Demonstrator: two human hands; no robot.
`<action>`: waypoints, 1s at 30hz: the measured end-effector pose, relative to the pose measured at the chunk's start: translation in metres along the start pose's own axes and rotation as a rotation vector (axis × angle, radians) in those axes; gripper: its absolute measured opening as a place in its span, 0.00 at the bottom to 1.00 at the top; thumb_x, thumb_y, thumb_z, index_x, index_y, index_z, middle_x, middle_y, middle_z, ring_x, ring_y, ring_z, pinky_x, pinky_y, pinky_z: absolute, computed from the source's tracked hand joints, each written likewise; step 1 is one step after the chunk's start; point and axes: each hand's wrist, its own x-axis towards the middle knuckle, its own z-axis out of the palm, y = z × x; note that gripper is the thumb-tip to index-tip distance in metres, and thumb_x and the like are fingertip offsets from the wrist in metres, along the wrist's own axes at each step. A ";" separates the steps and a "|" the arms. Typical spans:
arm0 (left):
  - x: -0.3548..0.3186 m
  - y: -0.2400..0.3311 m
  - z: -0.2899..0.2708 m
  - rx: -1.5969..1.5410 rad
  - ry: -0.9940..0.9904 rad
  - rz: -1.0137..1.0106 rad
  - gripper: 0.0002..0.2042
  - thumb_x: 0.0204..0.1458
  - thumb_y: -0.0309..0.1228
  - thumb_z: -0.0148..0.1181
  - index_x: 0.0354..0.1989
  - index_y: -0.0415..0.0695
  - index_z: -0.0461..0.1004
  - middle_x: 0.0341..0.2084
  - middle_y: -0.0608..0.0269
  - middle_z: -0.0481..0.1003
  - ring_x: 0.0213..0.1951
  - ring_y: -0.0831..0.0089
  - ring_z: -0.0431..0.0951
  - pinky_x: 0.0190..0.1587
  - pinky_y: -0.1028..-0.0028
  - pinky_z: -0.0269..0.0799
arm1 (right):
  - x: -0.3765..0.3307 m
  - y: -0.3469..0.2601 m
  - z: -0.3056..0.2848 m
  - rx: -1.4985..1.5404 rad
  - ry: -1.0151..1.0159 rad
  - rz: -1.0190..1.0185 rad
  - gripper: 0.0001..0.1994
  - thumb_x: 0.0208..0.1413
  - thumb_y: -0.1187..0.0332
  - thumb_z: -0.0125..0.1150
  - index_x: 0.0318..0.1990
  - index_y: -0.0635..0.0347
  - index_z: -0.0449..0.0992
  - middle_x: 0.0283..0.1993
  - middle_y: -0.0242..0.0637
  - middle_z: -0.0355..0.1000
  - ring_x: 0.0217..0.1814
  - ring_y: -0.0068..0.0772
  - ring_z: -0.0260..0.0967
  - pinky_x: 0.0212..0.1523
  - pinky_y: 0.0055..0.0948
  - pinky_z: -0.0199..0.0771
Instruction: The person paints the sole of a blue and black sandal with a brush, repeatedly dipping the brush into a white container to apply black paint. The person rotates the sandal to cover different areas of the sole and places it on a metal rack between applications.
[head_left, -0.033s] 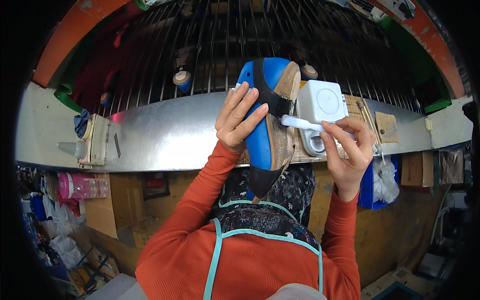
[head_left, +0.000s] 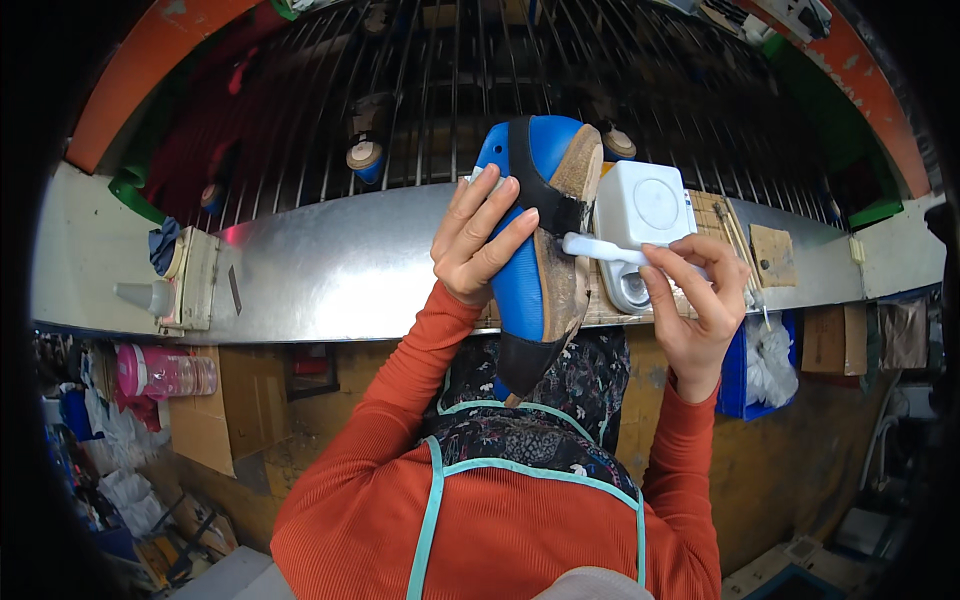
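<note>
Closest to the camera is the person's chest in an orange ribbed top, with a dark flowered apron (head_left: 540, 430) that has a light green edge. Two orange sleeves go up from there to the hands.

The left hand (head_left: 478, 245) holds a blue shoe (head_left: 535, 270) up in the air. Its fingers lie flat along the blue side, with the fingertips near a black strap, and its grip is closed on the shoe. The shoe stands almost straight up, with its brown sole turned to the right. One black end points down to the apron.

The right hand (head_left: 695, 300) is just to the right of the shoe. Its fingers are pinched tight on the handle of a white brush (head_left: 600, 247). The brush lies sideways, and its tip touches the brown sole near the top. So the shoe sits between the two hands, held by the left one and touched by the brush from the right.

Behind the brush is a white square tub (head_left: 645, 210) with a round lid. It sits on the long shiny metal bench (head_left: 340, 265). A white glue bottle (head_left: 140, 295) lies on the bench far to the left, beside a cream box. A pink bottle (head_left: 160, 372) lies under the bench on the left.

Farthest away is a rack of dark metal bars (head_left: 420, 90). More shoe parts hang there.
</note>
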 end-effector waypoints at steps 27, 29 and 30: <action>-0.003 -0.012 0.012 0.023 0.048 -0.055 0.17 0.45 0.28 0.65 0.46 0.52 0.80 0.50 0.54 0.76 0.56 0.55 0.74 0.57 0.56 0.69 | -0.053 0.006 0.024 0.548 -0.085 0.312 0.09 0.45 0.76 0.70 0.36 0.62 0.82 0.35 0.33 0.71 0.28 0.20 0.62 0.27 0.18 0.63; -0.004 -0.013 0.013 0.022 0.051 -0.065 0.17 0.45 0.29 0.65 0.46 0.52 0.80 0.50 0.54 0.76 0.56 0.54 0.74 0.57 0.56 0.69 | -0.056 0.006 0.023 0.517 -0.079 0.292 0.09 0.45 0.76 0.70 0.36 0.62 0.82 0.35 0.34 0.72 0.29 0.20 0.63 0.28 0.18 0.63; -0.004 -0.014 0.013 0.017 0.055 -0.067 0.17 0.45 0.29 0.65 0.46 0.52 0.80 0.50 0.53 0.76 0.56 0.54 0.74 0.57 0.56 0.69 | -0.056 0.006 0.022 0.495 -0.083 0.282 0.09 0.45 0.76 0.70 0.36 0.62 0.83 0.35 0.34 0.72 0.29 0.20 0.63 0.29 0.19 0.63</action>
